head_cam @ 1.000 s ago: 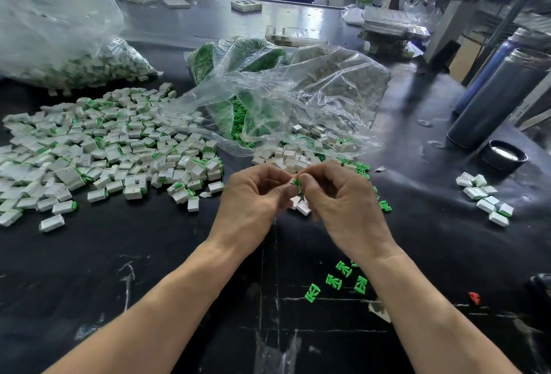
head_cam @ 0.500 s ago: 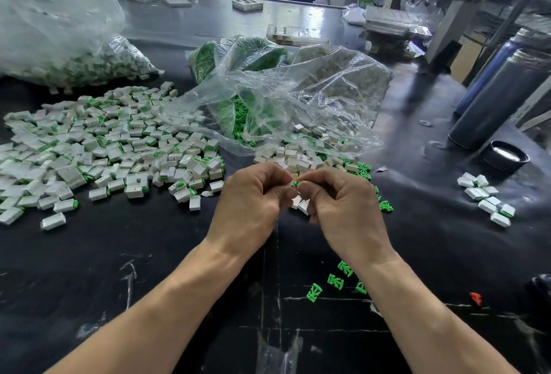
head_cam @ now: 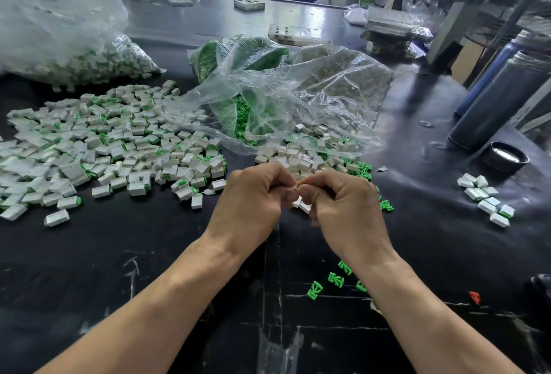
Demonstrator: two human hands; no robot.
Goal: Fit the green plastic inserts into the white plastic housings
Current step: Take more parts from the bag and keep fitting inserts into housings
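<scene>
Both hands, left hand and right hand, pinch one small piece between fingertips above the counter; press squarely until seated.

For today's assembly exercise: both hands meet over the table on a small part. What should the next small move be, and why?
Probably press the halves fully together, then drop the piece onto the finished pile. The left hand and right hand pinch a small piece, mostly hidden by fingertips, so whether it is seated is unclear.
</scene>
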